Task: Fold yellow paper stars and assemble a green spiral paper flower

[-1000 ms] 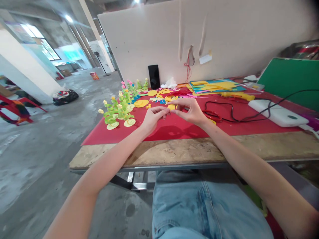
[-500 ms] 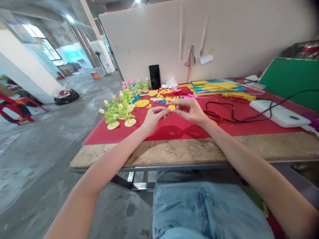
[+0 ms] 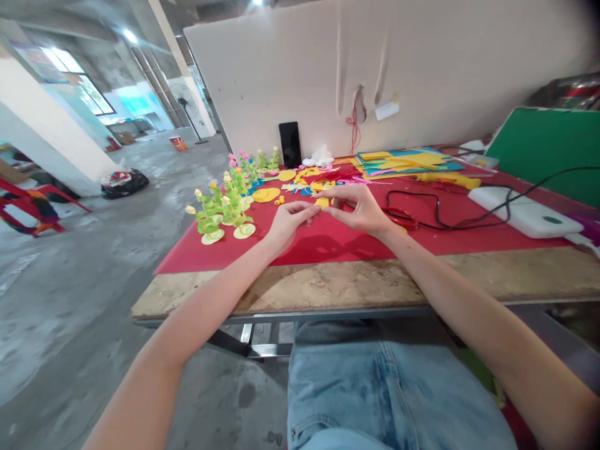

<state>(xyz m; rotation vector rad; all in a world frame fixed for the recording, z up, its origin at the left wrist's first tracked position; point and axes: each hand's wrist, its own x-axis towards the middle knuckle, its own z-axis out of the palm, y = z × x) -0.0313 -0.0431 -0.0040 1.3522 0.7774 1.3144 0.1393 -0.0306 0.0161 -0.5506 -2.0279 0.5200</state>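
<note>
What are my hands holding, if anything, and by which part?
A small yellow piece, seemingly pinched at its edges by the fingertips of the left hand and right hand; exact finger placement can't be made out.

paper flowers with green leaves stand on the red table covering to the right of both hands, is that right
Not quite: the side is wrong. The head view shows the paper flowers with green leaves on the red table covering to the left of both the left hand and the right hand.
</note>
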